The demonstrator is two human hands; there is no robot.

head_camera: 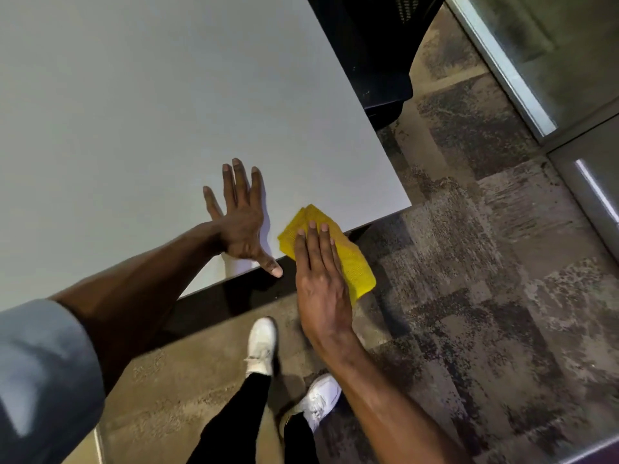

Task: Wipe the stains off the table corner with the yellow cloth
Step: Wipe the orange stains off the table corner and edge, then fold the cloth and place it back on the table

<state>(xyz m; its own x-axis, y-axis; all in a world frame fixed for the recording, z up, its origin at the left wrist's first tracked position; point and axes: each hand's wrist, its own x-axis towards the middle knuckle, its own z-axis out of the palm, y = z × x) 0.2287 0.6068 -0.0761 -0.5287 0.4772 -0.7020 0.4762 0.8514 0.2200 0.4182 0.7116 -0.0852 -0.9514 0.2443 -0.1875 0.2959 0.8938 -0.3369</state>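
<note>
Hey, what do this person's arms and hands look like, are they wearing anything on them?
Both hands, left hand and right hand, are bare: no gloves, rings or watch visible. The left arm has a grey-blue sleeve pushed up past the forearm. The right forearm is uncovered.

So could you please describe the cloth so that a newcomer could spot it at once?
Find the big white table and follow its near edge to the right corner. There, under the flat right hand, lies the cloth, half hanging past the edge. It is the only bright yellow thing in view.
</note>
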